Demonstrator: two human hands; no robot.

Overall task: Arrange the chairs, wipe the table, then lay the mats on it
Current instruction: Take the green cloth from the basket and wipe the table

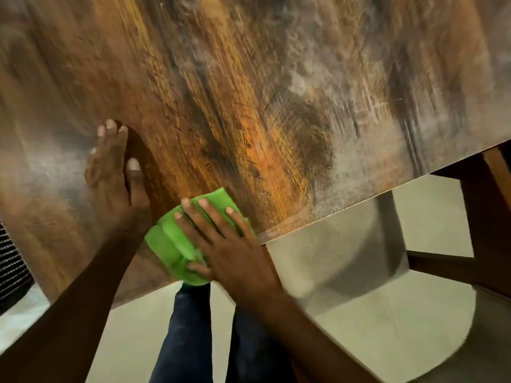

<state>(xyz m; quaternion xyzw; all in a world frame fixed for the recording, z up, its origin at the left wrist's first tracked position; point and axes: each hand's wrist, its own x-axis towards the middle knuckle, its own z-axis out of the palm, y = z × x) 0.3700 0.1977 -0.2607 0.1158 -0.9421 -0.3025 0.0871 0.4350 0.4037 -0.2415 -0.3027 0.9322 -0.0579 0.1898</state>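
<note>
A person's right hand lies flat with fingers spread, pressing a folded green cloth onto the near corner of a wooden table. The left hand rests beside it on the tabletop, fingers straight and close together. A wooden chair frame stands beyond the table's edge on pale floor tiles.

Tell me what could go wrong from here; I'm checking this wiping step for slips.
1. The green cloth sits at the table's near corner, partly over the edge, under the flat right hand. A further stroke outward could drop it to the floor.
2. Pale dusty smears show toward the right edge; mats laid now would likely cover dirt.
3. The left hand rests on the tabletop and may leave marks.
</note>
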